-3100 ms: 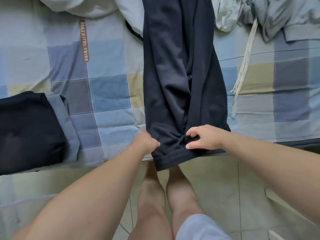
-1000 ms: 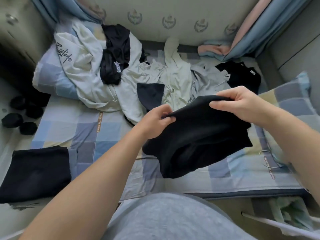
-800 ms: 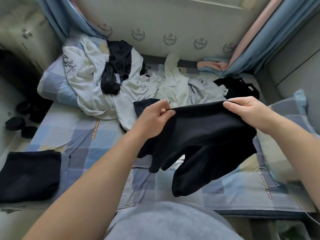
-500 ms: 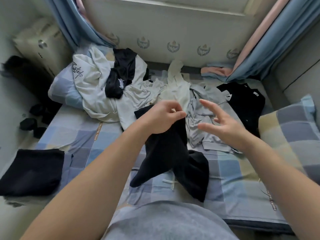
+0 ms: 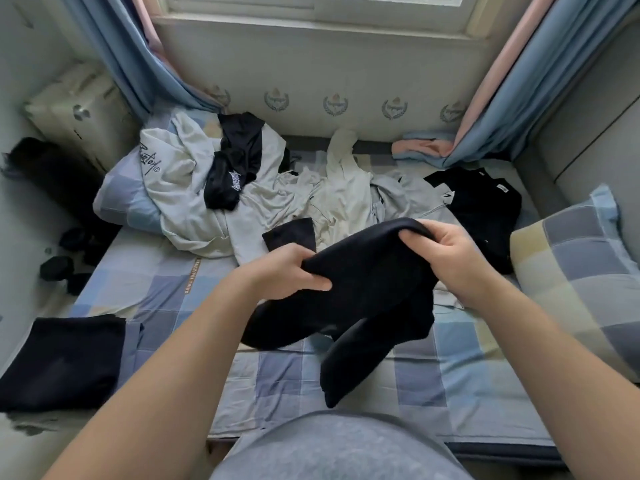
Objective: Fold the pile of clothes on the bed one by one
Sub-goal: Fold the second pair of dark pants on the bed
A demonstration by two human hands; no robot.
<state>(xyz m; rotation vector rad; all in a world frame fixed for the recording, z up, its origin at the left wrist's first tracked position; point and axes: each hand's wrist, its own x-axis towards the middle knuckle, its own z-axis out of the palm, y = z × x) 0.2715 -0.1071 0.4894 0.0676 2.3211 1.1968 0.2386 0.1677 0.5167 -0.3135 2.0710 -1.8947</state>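
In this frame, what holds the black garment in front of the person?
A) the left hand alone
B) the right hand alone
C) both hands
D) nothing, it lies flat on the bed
C: the left hand and the right hand each grip the black garment at its upper edge, with fingers curled into the cloth.

A white-framed window (image 5: 381,3) at the far top edge admits daylight, and below it runs a pale wall (image 5: 346,64) printed with a row of crest motifs. A left curtain (image 5: 114,57) and a right curtain (image 5: 540,81), both blue with pink, hang at the far corners. The bed (image 5: 166,282) carries a checked blue, grey and cream sheet, with a cream cabinet (image 5: 76,112) at far left and a grey panel (image 5: 595,116) along the right.
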